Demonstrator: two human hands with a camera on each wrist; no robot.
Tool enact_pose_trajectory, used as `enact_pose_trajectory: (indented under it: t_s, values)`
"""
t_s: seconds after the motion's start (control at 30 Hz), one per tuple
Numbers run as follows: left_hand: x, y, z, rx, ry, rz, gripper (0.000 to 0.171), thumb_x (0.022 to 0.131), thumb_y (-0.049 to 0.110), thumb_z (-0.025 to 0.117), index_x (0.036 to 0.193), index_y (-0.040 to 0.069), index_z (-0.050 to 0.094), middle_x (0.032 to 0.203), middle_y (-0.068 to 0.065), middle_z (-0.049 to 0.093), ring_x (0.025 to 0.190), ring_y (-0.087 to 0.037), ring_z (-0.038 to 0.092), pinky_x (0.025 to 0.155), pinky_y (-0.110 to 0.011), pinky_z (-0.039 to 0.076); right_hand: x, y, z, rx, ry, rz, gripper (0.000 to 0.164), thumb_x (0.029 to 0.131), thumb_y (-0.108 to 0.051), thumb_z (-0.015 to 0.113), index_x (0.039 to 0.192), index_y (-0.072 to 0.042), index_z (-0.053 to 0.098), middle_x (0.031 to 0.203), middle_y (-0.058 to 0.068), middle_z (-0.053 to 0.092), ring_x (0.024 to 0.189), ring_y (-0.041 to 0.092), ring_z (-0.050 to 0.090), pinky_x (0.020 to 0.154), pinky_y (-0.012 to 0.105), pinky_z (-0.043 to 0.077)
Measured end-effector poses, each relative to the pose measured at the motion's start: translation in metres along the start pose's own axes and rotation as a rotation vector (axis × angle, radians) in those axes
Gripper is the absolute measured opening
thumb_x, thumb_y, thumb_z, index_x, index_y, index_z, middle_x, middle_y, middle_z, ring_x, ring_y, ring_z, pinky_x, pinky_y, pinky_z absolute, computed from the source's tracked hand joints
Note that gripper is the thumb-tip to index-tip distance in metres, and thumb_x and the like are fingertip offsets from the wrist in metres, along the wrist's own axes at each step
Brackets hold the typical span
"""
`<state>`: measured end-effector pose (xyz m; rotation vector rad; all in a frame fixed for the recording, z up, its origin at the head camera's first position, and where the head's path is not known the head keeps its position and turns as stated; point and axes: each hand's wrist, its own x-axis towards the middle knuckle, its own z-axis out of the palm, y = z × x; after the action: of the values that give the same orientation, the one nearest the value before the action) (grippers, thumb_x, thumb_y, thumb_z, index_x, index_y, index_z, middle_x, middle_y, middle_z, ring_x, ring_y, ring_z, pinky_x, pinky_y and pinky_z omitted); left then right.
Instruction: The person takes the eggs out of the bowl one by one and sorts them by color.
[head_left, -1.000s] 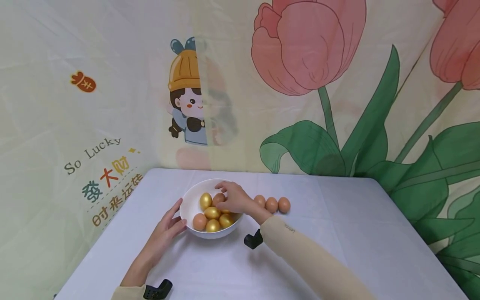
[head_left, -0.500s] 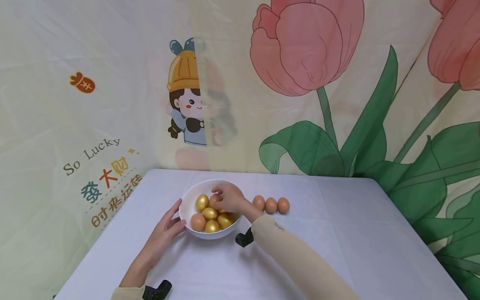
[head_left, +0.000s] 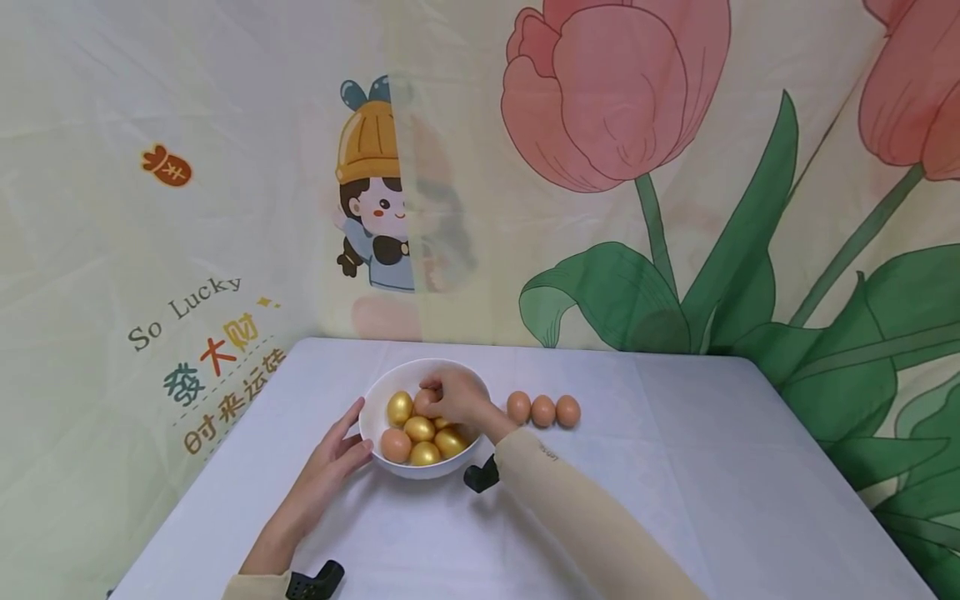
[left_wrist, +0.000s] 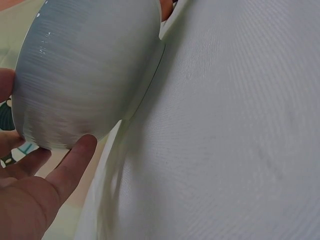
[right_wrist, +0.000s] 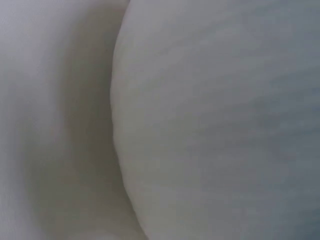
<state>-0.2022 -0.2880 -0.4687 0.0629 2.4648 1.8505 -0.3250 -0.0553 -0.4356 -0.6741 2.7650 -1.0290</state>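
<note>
A white bowl (head_left: 423, 472) holds several gold eggs (head_left: 424, 454) and a brown egg (head_left: 396, 446) at its front left. Inside it, my right hand (head_left: 459, 397) grips another brown egg (head_left: 426, 403), partly covered by the fingers, beside a gold egg (head_left: 400, 408). My left hand (head_left: 330, 457) rests against the bowl's left side. In the left wrist view, its spread fingertips (left_wrist: 82, 150) touch the outer wall of the bowl (left_wrist: 90, 70). Only the bowl's outside (right_wrist: 210, 125) fills the right wrist view; the right hand is out of sight there.
Three brown eggs (head_left: 543, 411) lie in a row just right of the bowl on a white-covered table (head_left: 675, 500). A printed cloth (head_left: 465, 317) with tulips and a cartoon figure hangs behind the table. Black wrist cameras (head_left: 482, 475) are worn on both arms.
Inside the bowl, my right hand has shifted left with the brown egg, and the neighbouring gold egg has moved a little left. The left hand stays in place.
</note>
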Motion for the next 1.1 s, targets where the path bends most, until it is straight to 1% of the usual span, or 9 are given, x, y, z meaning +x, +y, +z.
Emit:
enact_pose_trajectory:
  t_s: [0.13, 0.27, 0.4, 0.5, 0.6, 0.73, 0.83, 0.97, 1.1]
  values:
    - [0.0, -0.001, 0.0, -0.004, -0.001, 0.003, 0.073, 0.11, 0.03, 0.057, 0.172, 0.027, 0.018, 0.179, -0.008, 0.01, 0.156, -0.043, 0.034, 0.117, -0.04, 0.05, 0.001, 0.0, 0.003, 0.042, -0.006, -0.003, 0.04, 0.094, -0.025, 0.084, 0.131, -0.013, 0.075, 0.124, -0.002, 0.074, 0.115, 0.014, 0.063, 0.109, 0.031, 0.052]
    - [0.0, 0.0, 0.001, -0.009, -0.003, 0.009, 0.073, 0.111, 0.03, 0.057, 0.172, 0.028, 0.018, 0.179, -0.007, 0.01, 0.156, -0.043, 0.034, 0.116, -0.04, 0.05, 0.002, 0.0, 0.003, 0.051, 0.006, -0.013, 0.038, 0.094, -0.023, 0.083, 0.129, -0.012, 0.076, 0.122, -0.001, 0.075, 0.114, 0.014, 0.063, 0.109, 0.032, 0.053]
    - [0.001, 0.001, 0.002, -0.013, -0.005, 0.016, 0.073, 0.111, 0.03, 0.057, 0.172, 0.028, 0.018, 0.179, -0.007, 0.011, 0.155, -0.043, 0.036, 0.115, -0.038, 0.051, 0.004, 0.002, 0.003, 0.022, 0.045, -0.002, 0.04, 0.093, -0.028, 0.083, 0.131, -0.018, 0.076, 0.119, -0.007, 0.074, 0.108, 0.011, 0.063, 0.105, 0.03, 0.053]
    - [0.001, 0.001, 0.003, -0.015, -0.006, 0.022, 0.072, 0.11, 0.029, 0.057, 0.172, 0.027, 0.019, 0.179, -0.008, 0.011, 0.154, -0.043, 0.037, 0.114, -0.036, 0.052, 0.002, 0.002, 0.0, 0.041, 0.067, 0.013, 0.044, 0.092, -0.03, 0.083, 0.134, -0.021, 0.075, 0.122, -0.008, 0.073, 0.105, 0.01, 0.064, 0.101, 0.029, 0.055]
    - [0.001, 0.001, 0.003, -0.015, -0.008, 0.025, 0.073, 0.111, 0.028, 0.057, 0.172, 0.026, 0.018, 0.179, -0.009, 0.011, 0.154, -0.044, 0.037, 0.113, -0.033, 0.053, -0.002, 0.0, -0.004, 0.107, 0.059, 0.005, 0.045, 0.093, -0.029, 0.081, 0.137, -0.019, 0.073, 0.127, -0.005, 0.072, 0.104, 0.012, 0.066, 0.097, 0.03, 0.058]
    - [0.001, 0.001, 0.002, -0.016, -0.004, 0.018, 0.073, 0.11, 0.028, 0.057, 0.172, 0.026, 0.018, 0.179, -0.009, 0.01, 0.155, -0.044, 0.036, 0.113, -0.032, 0.053, -0.01, -0.003, -0.013, 0.189, 0.029, -0.048, 0.047, 0.095, -0.025, 0.079, 0.139, -0.012, 0.071, 0.132, 0.0, 0.072, 0.104, 0.016, 0.069, 0.094, 0.03, 0.06]
    - [0.002, 0.002, 0.002, -0.012, -0.002, 0.01, 0.073, 0.11, 0.029, 0.057, 0.172, 0.027, 0.018, 0.179, -0.008, 0.01, 0.155, -0.043, 0.036, 0.113, -0.034, 0.052, -0.017, -0.006, -0.02, 0.219, 0.009, -0.084, 0.048, 0.095, -0.023, 0.079, 0.14, -0.009, 0.07, 0.134, 0.002, 0.071, 0.106, 0.02, 0.07, 0.093, 0.031, 0.061]
    - [0.002, 0.0, 0.001, -0.011, 0.0, 0.008, 0.074, 0.11, 0.029, 0.057, 0.172, 0.027, 0.018, 0.179, -0.009, 0.009, 0.155, -0.043, 0.036, 0.114, -0.035, 0.052, -0.028, -0.006, -0.029, 0.213, 0.003, -0.1, 0.05, 0.095, -0.026, 0.079, 0.141, -0.011, 0.069, 0.136, 0.0, 0.07, 0.108, 0.022, 0.071, 0.093, 0.03, 0.061]
    - [0.001, -0.001, 0.0, -0.008, 0.003, 0.002, 0.074, 0.11, 0.03, 0.058, 0.172, 0.027, 0.018, 0.179, -0.009, 0.009, 0.155, -0.043, 0.035, 0.114, -0.036, 0.052, -0.039, -0.002, -0.04, 0.222, -0.001, -0.084, 0.049, 0.094, -0.029, 0.078, 0.141, -0.017, 0.07, 0.138, -0.002, 0.068, 0.11, 0.021, 0.071, 0.091, 0.029, 0.062]
